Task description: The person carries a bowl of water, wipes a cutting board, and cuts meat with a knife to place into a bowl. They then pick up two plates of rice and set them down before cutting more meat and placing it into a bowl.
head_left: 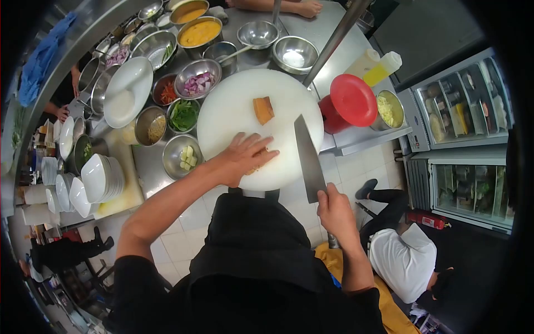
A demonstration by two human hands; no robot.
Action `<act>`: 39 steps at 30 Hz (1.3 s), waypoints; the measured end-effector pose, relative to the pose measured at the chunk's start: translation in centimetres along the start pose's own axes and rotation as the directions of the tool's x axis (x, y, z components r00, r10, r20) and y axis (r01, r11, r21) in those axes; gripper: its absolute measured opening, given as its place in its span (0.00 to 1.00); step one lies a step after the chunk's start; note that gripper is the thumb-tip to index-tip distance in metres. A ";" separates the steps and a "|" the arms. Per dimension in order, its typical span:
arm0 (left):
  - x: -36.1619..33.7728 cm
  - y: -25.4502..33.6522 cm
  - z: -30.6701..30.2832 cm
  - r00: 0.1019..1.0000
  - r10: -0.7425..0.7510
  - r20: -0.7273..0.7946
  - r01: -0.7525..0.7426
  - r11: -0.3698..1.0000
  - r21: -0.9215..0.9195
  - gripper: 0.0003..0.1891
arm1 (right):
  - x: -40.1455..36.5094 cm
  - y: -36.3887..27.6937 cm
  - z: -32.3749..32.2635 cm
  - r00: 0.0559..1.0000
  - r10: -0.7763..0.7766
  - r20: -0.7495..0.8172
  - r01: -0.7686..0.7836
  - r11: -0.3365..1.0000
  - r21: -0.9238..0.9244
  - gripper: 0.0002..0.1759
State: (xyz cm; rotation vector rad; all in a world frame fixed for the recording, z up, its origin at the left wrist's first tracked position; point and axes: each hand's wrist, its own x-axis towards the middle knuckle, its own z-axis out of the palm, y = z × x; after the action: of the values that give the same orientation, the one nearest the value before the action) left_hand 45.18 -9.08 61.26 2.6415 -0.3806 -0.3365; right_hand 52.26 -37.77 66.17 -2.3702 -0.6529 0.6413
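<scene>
Head view, right hand [335, 210] holds knife [307, 156] over board [233, 111]

Steel counter [320, 30], pale tiled floor [183, 234], glass-door fridges [461, 100] right

"What's on the round white plastic cutting board [233, 111]?"
"Two orange-brown food chunks [263, 109] [255, 167] and one large steel-bladed knife [308, 158]."
"Nearest it, eight to eleven o'clock?"
"Five small round steel bowls of chopped ingredients [186, 156] [183, 115] [151, 125] [165, 92] [198, 83]."
"Twelve o'clock?"
"Two shiny steel mixing bowls [257, 33] [295, 54] and two steel pans of orange sauce [199, 33] [190, 12]."
"Three o'clock?"
"One round red plastic lid [354, 100]. Two yellow squeeze bottles [364, 62] [385, 67] at two."
</scene>
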 end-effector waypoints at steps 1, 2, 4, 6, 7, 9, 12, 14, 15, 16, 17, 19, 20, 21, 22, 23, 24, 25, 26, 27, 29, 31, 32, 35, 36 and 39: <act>0.5 -0.3 0.5 0.996 0.070 0.048 -0.074 0.993 0.093 0.52 | -0.2 0.7 0.5 0.999 0.037 0.028 -0.038 0.999 0.012 0.10; 0.8 -0.8 1.4 0.989 0.149 -0.011 -0.147 0.983 0.111 0.51 | -0.3 1.4 1.1 0.996 0.068 0.058 -0.070 0.997 0.027 0.10; 1.8 -1.0 1.7 0.987 0.155 0.047 -0.160 0.978 0.133 0.48 | -0.6 2.6 2.4 0.999 -0.004 -0.033 0.003 0.999 -0.040 0.12; 1.9 -1.6 1.2 0.987 0.157 0.038 -0.159 0.984 0.083 0.47 | -0.9 3.5 3.4 0.997 -0.009 -0.080 0.005 0.999 -0.043 0.13; 1.6 -1.8 0.8 0.988 0.153 -0.027 -0.152 0.988 0.034 0.48 | -0.8 1.9 2.6 0.996 0.094 0.003 -0.094 0.995 0.036 0.12; 0.3 -2.0 -1.6 0.985 0.089 -0.146 -0.097 0.994 -0.055 0.46 | -0.6 2.7 3.4 0.990 0.133 0.043 -0.137 0.984 0.117 0.11; -3.1 -7.1 -5.5 0.886 -0.056 -0.460 0.055 0.998 -0.016 0.45 | -0.5 2.8 3.8 0.984 0.177 0.025 -0.178 0.976 0.125 0.11; -6.7 -11.7 -9.4 0.744 -0.164 -0.648 0.261 0.964 0.056 0.41 | -0.6 2.1 3.8 0.972 0.231 0.033 -0.233 0.965 0.124 0.11; -8.6 -15.5 -10.6 0.666 -0.259 -0.699 0.376 0.926 0.016 0.37 | -0.6 1.9 3.9 0.974 0.224 0.025 -0.226 0.966 0.124 0.11; -10.6 -18.9 -11.4 0.618 -0.333 -0.712 0.500 0.865 0.030 0.36 | -0.6 1.7 4.0 0.977 0.214 0.013 -0.214 0.971 0.105 0.11; -12.0 -21.9 -12.2 0.555 -0.502 -0.663 0.611 0.787 -0.085 0.47 | -0.6 1.6 4.1 0.978 0.207 0.001 -0.206 0.975 0.086 0.11; -14.4 -26.4 -13.2 0.367 -0.745 -0.557 0.813 0.548 -0.197 0.58 | -0.7 1.3 4.3 0.981 0.192 -0.021 -0.190 0.980 0.065 0.10; -14.9 -27.7 -13.2 0.329 -0.784 -0.526 0.837 0.500 -0.221 0.57 | -0.6 0.9 4.4 0.983 0.178 -0.037 -0.177 0.983 0.041 0.10; -15.0 -28.5 -13.2 0.292 -0.820 -0.492 0.858 0.452 -0.245 0.56 | -0.6 0.3 4.4 0.981 0.187 -0.052 -0.185 0.982 0.046 0.10; -15.0 -29.3 -13.2 0.306 -0.815 -0.492 0.850 0.467 -0.243 0.56 | -0.6 -0.5 4.2 0.982 0.177 -0.058 -0.177 0.984 0.010 0.10; -15.0 -30.1 -12.9 0.280 -0.819 -0.501 0.866 0.441 -0.236 0.56 | -0.7 -1.0 4.2 0.984 0.168 -0.059 -0.170 0.985 -0.029 0.10; -14.8 -30.1 -12.7 0.252 -0.825 -0.506 0.882 0.411 -0.230 0.56 | -0.5 -0.9 4.3 0.982 0.179 -0.063 -0.182 0.983 -0.034 0.10; -14.8 -30.1 -12.7 0.260 -0.829 -0.495 0.879 0.415 -0.233 0.56 | -0.3 -0.4 4.6 0.980 0.188 -0.058 -0.189 0.982 -0.015 0.10; -14.8 -30.1 -12.7 0.266 -0.801 -0.536 0.873 0.436 -0.219 0.52 | -0.4 -0.1 4.9 0.979 0.199 -0.050 -0.199 0.980 0.005 0.10; -14.6 -29.9 -12.5 0.276 -0.773 -0.571 0.866 0.458 -0.201 0.48 | -0.4 -0.3 5.0 0.975 0.220 -0.045 -0.220 0.975 -0.001 0.10; -14.8 -33.3 -11.2 0.381 -0.669 -0.638 0.854 0.519 -0.033 0.35 | -0.2 -1.4 4.7 0.976 0.203 -0.075 -0.196 0.977 0.089 0.10; -13.2 -31.0 -10.8 0.331 -0.508 -0.795 0.794 0.605 -0.056 0.25 | -0.5 -2.2 4.7 0.974 0.121 -0.194 -0.139 0.987 -0.083 0.11; -11.7 -27.2 -11.3 0.268 -0.402 -0.875 0.727 0.680 -0.090 0.22 | -0.5 -1.9 4.8 0.976 0.097 -0.193 -0.115 0.989 -0.088 0.11; -4.1 -17.7 -7.6 0.478 -0.398 -0.783 0.283 0.914 -0.292 0.22 | -0.2 -1.3 4.6 0.980 0.105 -0.169 -0.120 0.990 -0.079 0.11; -1.7 -14.2 -6.3 0.603 -0.399 -0.690 0.190 0.913 -0.361 0.22 | -0.2 -1.2 4.6 0.984 0.120 -0.131 -0.128 0.990 -0.051 0.12; 5.3 -9.0 -1.6 0.826 -0.343 -0.447 0.254 0.935 -0.249 0.27 | 0.0 -0.9 4.6 0.974 0.218 -0.066 -0.215 0.975 0.047 0.12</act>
State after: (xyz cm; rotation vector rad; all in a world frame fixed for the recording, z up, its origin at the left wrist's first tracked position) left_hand 52.45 -2.37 57.64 2.4845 0.2258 0.1986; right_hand 49.32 -35.26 63.55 -2.4348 -0.3497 0.6528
